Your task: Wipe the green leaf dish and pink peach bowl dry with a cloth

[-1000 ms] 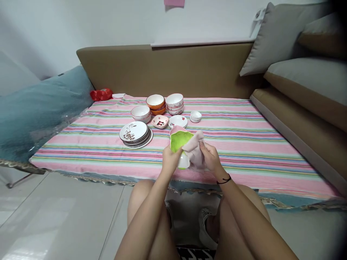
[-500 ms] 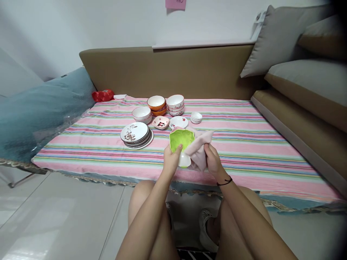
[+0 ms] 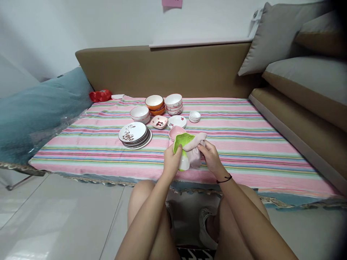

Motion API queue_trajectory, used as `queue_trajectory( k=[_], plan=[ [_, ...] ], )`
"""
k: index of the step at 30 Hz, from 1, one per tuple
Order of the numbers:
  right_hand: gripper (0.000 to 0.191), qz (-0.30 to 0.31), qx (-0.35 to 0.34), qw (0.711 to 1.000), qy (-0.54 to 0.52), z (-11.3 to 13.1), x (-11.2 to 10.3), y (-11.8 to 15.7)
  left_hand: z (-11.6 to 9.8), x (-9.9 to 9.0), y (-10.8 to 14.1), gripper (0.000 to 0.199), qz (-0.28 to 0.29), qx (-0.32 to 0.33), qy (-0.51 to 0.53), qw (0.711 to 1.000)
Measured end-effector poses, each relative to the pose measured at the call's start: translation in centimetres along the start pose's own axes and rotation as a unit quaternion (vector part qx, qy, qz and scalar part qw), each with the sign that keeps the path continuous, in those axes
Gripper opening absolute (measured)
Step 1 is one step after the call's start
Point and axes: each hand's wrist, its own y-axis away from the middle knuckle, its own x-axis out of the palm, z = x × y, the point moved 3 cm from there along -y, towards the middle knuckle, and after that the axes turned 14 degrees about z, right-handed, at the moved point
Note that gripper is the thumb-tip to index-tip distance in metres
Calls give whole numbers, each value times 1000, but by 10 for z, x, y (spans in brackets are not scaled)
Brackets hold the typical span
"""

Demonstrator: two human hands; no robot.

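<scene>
A green and white dish shaped like a cabbage [image 3: 184, 162] is held over the front of the striped cloth. My left hand [image 3: 172, 159] grips its left edge, thumb on the green inner face. In my right hand [image 3: 211, 156] is a pale pink cloth [image 3: 194, 155], pinched and pressed against the dish's right side, hiding part of it. Just behind them a pink bowl [image 3: 176, 131] sits partly covered by the dish. Close beyond it lie white flowered plates [image 3: 177, 121] and a squarish pink dish [image 3: 159, 121].
On the striped cloth [image 3: 244, 151] stand a stack of plates [image 3: 134, 132], white bowls [image 3: 140, 113], orange bowls [image 3: 154, 102], more white bowls [image 3: 174, 100] and small white dishes [image 3: 195, 115]. A red bundle [image 3: 100, 95] lies far left; cushions [image 3: 306, 79] fill the right.
The dish has been tilted to a more edge-on angle, and the pink bowl behind now shows. The cloth has shifted slightly left and is more bunched. The view has moved a little.
</scene>
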Motion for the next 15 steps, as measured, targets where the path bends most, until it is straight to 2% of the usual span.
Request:
queue_trajectory(
  k=[6,15],
  plan=[
    [27,45,-11,998,-47,3,3,0,2,1,-1,25,10,7,7,1000],
    [23,-18,1,1000,12,-2,-1,-2,1,5,1,18,45,13,-42,998]
  ],
)
